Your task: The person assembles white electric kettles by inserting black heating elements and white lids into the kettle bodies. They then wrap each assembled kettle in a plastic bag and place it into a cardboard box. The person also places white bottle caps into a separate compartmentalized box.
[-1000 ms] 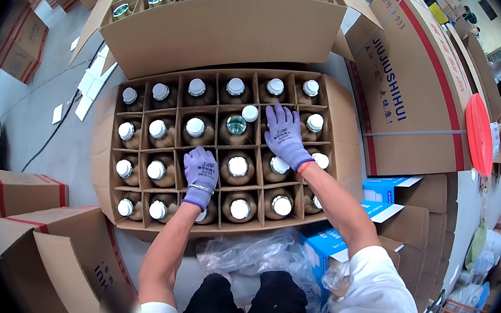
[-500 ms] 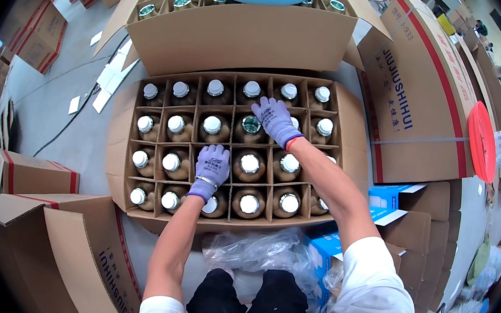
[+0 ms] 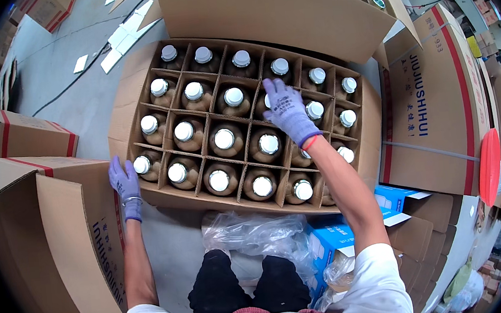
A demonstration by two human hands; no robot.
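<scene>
Head view: hands well apart. Left hand (image 3: 124,183) at the carton's (image 3: 127,102) near left corner, grip unclear. Right hand (image 3: 286,109) over a white-capped bottle (image 3: 267,101), second row from carton's far edge; can't tell whether clamped.

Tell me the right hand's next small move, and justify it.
Probably a slight tightening turn of the white cap under the right hand. That hand covers most of the cap, so whether it is fully seated cannot be seen, while the neighbouring bottles plainly have white caps on.
</scene>
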